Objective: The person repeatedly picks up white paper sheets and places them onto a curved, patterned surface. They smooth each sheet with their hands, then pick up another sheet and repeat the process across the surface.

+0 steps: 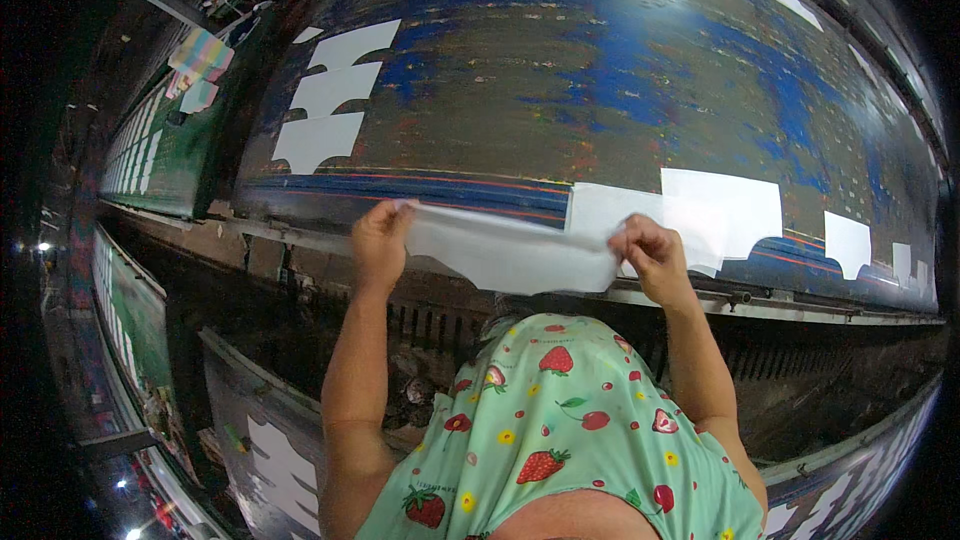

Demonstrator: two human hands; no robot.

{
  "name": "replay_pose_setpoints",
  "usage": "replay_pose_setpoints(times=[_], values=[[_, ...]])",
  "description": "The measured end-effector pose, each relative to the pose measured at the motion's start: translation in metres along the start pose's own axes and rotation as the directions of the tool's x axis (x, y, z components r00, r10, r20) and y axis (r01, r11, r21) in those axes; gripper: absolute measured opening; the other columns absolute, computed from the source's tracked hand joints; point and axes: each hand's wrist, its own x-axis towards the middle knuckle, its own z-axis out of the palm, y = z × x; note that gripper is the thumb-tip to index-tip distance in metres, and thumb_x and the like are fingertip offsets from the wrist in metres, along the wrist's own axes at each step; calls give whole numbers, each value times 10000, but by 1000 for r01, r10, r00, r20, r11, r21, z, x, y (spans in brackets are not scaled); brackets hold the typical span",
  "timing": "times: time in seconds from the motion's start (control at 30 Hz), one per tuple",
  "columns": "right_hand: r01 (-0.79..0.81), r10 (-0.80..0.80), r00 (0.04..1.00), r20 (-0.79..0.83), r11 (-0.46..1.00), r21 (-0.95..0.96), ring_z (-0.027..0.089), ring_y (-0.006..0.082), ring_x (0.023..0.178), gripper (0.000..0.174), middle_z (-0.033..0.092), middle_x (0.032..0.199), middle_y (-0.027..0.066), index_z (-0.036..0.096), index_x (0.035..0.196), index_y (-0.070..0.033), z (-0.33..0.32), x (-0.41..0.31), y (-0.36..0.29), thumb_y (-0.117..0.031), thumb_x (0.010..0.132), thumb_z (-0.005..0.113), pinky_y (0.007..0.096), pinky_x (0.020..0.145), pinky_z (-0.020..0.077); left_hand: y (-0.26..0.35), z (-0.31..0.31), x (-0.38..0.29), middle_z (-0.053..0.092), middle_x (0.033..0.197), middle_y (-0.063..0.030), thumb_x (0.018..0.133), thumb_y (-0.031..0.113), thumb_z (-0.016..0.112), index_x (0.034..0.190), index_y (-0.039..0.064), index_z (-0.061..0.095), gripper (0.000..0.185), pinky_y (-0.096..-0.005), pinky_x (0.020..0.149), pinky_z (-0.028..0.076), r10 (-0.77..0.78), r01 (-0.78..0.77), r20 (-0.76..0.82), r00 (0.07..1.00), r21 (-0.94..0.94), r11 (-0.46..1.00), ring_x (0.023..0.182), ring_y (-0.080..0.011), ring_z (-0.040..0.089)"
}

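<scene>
Between my two hands a white cut fabric piece (510,259) with curved cut-outs is stretched over the near edge of a long dark worktable (480,120). Its upper left corner is pinched in my left hand (382,244). My right hand (651,259) grips the right end, where the cloth looks slightly blurred. Just beyond that hand, a white fabric panel (611,206) lies on the table, partly overlapped by a brighter white panel (720,202). Farther left, several similar white pieces (319,139) lie in a column.
Blue and orange-red lines (480,195) run along the table's near side. A metal rail (795,307) edges it. More white pieces lie right (847,240). A green table (180,165) holding white pieces and striped cloth (202,54) stands left. Behind me is another table (232,390).
</scene>
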Motion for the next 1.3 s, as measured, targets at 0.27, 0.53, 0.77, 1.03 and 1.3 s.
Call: replay_pose_setpoints(times=[0.27, 0.53, 0.77, 1.03, 1.3], values=[[-1, -166, 943, -290, 866, -501, 706, 193, 890, 247, 674, 1022, 88, 801, 1145, -12, 64, 129, 37, 69, 913, 768, 307, 813, 568, -68, 2, 145, 774, 969, -127, 984, 211, 799, 974, 5, 794, 206, -427, 865, 561, 238, -194, -53, 970, 423, 885, 932, -280, 732], [-126, -162, 891, -425, 810, -573, 747, 186, 938, 238, 742, 1072, 88, 811, 1167, -5, 58, 170, 67, 14, 934, 766, 308, 870, 588, -123, 27, 234, 784, 1085, -112, 913, 171, 835, 912, 38, 791, 140, -474, 1035, 523, 460, -461, 111, 881, 418, 783, 1125, -337, 688], [-129, -173, 876, -450, 815, -565, 750, 226, 1002, 318, 731, 1217, 115, 818, 1223, -59, 64, 172, 67, 37, 926, 756, 333, 885, 598, -133, 32, 243, 792, 1117, -76, 897, 161, 850, 909, 58, 790, 120, -506, 1095, 498, 524, -507, 99, 846, 456, 731, 1200, -338, 677], [-168, -158, 849, -504, 823, -542, 701, 147, 958, 349, 726, 1206, 67, 799, 1267, -23, 65, 178, 68, 43, 935, 712, 278, 858, 574, -111, 38, 228, 500, 1644, -219, 968, 274, 807, 1607, 41, 498, 747, -574, 1286, 329, 476, -519, 239, 846, 570, 637, 1543, -426, 433], [-184, -143, 841, -523, 832, -524, 751, 236, 971, 356, 744, 1171, 122, 817, 1217, -51, 63, 180, 74, 4, 875, 739, 341, 868, 612, -56, 113, 133, 252, 1804, -254, 994, 647, 673, 1710, -40, 297, 1061, -586, 1374, 122, 308, -824, 808, 502, 337, 456, 1678, -474, 188]])
